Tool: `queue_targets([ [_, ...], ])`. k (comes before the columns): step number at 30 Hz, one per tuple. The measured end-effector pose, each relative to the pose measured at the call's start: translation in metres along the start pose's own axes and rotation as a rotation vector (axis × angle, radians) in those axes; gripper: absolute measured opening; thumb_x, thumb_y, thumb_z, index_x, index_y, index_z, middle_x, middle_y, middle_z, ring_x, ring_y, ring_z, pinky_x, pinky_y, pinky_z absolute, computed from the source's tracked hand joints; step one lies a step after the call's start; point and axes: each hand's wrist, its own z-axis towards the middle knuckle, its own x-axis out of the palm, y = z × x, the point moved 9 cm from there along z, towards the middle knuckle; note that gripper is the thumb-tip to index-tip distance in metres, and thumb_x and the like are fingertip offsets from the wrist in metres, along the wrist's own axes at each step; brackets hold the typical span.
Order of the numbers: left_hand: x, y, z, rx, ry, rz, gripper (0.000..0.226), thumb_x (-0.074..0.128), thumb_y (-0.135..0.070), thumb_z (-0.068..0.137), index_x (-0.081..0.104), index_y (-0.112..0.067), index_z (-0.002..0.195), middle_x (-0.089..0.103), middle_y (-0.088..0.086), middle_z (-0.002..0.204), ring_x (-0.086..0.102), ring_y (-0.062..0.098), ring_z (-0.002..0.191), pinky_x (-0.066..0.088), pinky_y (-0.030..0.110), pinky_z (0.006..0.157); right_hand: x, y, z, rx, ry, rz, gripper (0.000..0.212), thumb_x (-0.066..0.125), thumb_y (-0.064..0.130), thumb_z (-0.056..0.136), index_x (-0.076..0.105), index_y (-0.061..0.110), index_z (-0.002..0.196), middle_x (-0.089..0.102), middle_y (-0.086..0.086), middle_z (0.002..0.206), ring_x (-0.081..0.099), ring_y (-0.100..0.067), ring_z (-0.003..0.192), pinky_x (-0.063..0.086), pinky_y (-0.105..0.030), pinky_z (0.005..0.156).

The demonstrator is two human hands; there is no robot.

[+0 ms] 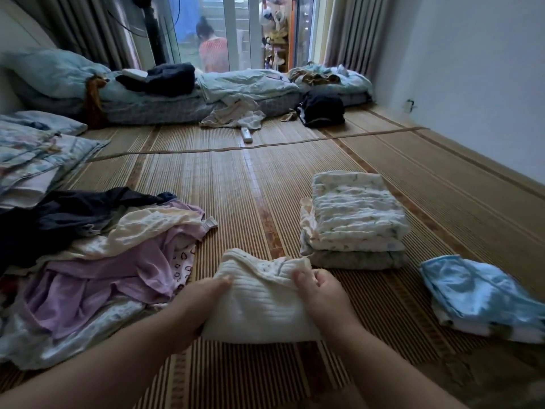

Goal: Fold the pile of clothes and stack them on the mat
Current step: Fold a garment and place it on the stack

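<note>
A white ribbed garment point(259, 302) lies partly folded on the bamboo mat point(236, 202) right in front of me. My left hand point(197, 305) grips its left edge and my right hand point(321, 293) pinches its upper right corner. An unfolded pile of clothes point(97, 255), lilac, cream and dark navy, spreads at the left. A stack of folded clothes point(354, 219) with a pale printed piece on top stands at the right, beyond my right hand. Folded light blue items point(483, 293) lie at the far right.
Bedding and pillows point(147, 93) line the far end of the mat, with loose cloth point(236, 113), a black bag point(321, 110) and a white remote point(246, 134) in front. Folded quilts point(32, 160) sit at the left. A person point(212, 51) crouches beyond the glass door.
</note>
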Motion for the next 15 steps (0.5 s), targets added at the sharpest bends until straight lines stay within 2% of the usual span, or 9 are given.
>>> queue_targets([
  [2,0.018,-0.036,0.001,0.100,-0.005,-0.012,0.029,0.051,-0.028,0.096,0.061,-0.005,0.111,0.073,0.017,0.093,0.072,0.032,0.084,0.057,0.042,0.073,-0.018,0.024,0.002,-0.070,0.083,0.123,0.044,0.079,0.026,0.074,0.055,0.019,0.110,0.068,-0.006,0.105,0.068,-0.016,0.088,0.058,-0.032,0.070],
  [4,0.041,-0.075,-0.002,0.194,0.016,-0.046,0.025,0.050,-0.026,0.096,0.062,-0.007,0.107,0.073,0.014,0.087,0.071,0.028,0.076,0.056,0.037,0.067,-0.047,0.050,0.008,-0.132,0.072,0.061,0.048,0.075,0.008,0.076,0.051,0.019,0.117,0.065,-0.004,0.107,0.066,-0.015,0.089,0.056,-0.029,0.069],
  [5,0.055,-0.095,-0.004,0.234,0.031,-0.058,0.023,0.049,-0.024,0.096,0.062,-0.007,0.103,0.072,0.012,0.080,0.069,0.026,0.070,0.055,0.036,0.066,-0.067,0.064,0.011,-0.162,-0.001,0.015,0.040,0.072,0.012,0.080,0.052,0.018,0.115,0.065,-0.004,0.107,0.064,-0.017,0.090,0.055,-0.032,0.071],
  [6,0.070,-0.114,-0.006,0.269,0.055,-0.070,0.022,0.049,-0.024,0.096,0.061,-0.006,0.101,0.071,0.010,0.075,0.068,0.024,0.066,0.054,0.036,0.065,-0.091,0.073,0.019,-0.170,-0.106,-0.027,0.031,0.068,0.024,0.085,0.055,0.017,0.113,0.065,-0.005,0.106,0.063,-0.019,0.091,0.055,-0.038,0.076],
  [7,0.085,-0.131,-0.007,0.293,0.084,-0.083,0.022,0.049,-0.024,0.095,0.061,-0.006,0.100,0.070,0.009,0.071,0.067,0.022,0.063,0.054,0.035,0.063,-0.112,0.081,0.027,-0.162,-0.205,-0.032,0.033,0.061,0.040,0.089,0.058,0.017,0.112,0.065,-0.005,0.107,0.062,-0.023,0.094,0.053,-0.044,0.084],
  [8,0.098,-0.144,-0.008,0.308,0.114,-0.099,0.023,0.050,-0.025,0.095,0.061,-0.006,0.100,0.069,0.008,0.069,0.066,0.021,0.061,0.054,0.034,0.061,-0.130,0.086,0.034,-0.138,-0.280,0.005,0.047,0.053,0.055,0.089,0.060,0.016,0.114,0.064,-0.005,0.109,0.061,-0.025,0.098,0.050,-0.047,0.091],
  [10,0.126,-0.168,-0.005,0.334,0.169,-0.124,0.023,0.051,-0.026,0.094,0.061,-0.006,0.100,0.068,0.008,0.069,0.066,0.019,0.058,0.054,0.031,0.056,-0.157,0.091,0.050,-0.064,-0.324,0.114,0.073,0.043,0.077,0.079,0.064,0.017,0.115,0.065,-0.004,0.113,0.061,-0.026,0.104,0.047,-0.049,0.097],
  [14,0.163,-0.205,0.015,0.380,0.180,-0.142,0.021,0.052,-0.024,0.093,0.061,-0.007,0.099,0.065,0.013,0.083,0.065,0.022,0.068,0.053,0.032,0.062,-0.193,0.116,0.084,-0.072,-0.328,0.000,0.078,0.040,0.086,0.070,0.066,0.016,0.089,0.067,-0.008,0.103,0.062,-0.031,0.101,0.048,-0.050,0.095],
  [15,0.169,-0.212,0.024,0.385,0.167,-0.153,0.022,0.053,-0.025,0.093,0.061,-0.006,0.101,0.065,0.014,0.088,0.064,0.024,0.073,0.053,0.034,0.066,-0.201,0.123,0.092,-0.083,-0.344,-0.042,0.080,0.038,0.085,0.072,0.066,0.013,0.093,0.066,-0.012,0.108,0.061,-0.033,0.103,0.048,-0.049,0.096],
])
